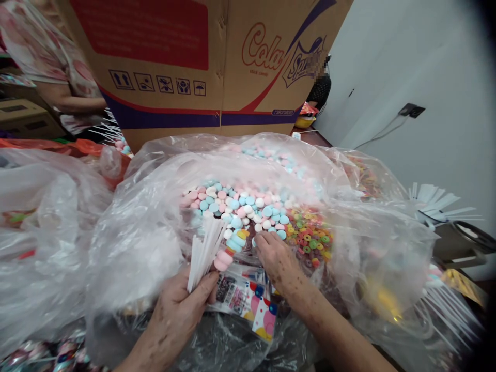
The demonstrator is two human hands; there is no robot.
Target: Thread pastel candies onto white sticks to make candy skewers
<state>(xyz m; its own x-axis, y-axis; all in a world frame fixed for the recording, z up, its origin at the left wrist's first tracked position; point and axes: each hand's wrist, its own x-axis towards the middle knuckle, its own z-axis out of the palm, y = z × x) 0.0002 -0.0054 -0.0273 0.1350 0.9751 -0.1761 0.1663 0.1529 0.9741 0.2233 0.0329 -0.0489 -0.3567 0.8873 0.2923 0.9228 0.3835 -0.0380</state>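
"White sticks (pixel 205 250), one bundle: where do you have them?"

"Clasped in your left hand (pixel 176 305), tips fanned upward, probably so that single sticks can be drawn out."

"Candy column (pixel 228 250), pink, blue, yellow: one?"

"One, beside the bundle at your left fingers, leaning outward, perhaps so its soft pieces aren't crushed."

"Your right hand (pixel 281 266)?"

"Fingers bent down at the near edge of the pastel candies (pixel 248 206). Whether you pinch a piece, I cannot tell."

"Ring candies (pixel 310 235), multicoloured?"

"Loose, just right of the pastels. Both lots lie in clear plastic (pixel 135 222), seemingly spread open to put them within your reach."

"Printed packets (pixel 244 299)?"

"Below, between your hands. Cardboard box (pixel 232 95): upright, behind the plastic."
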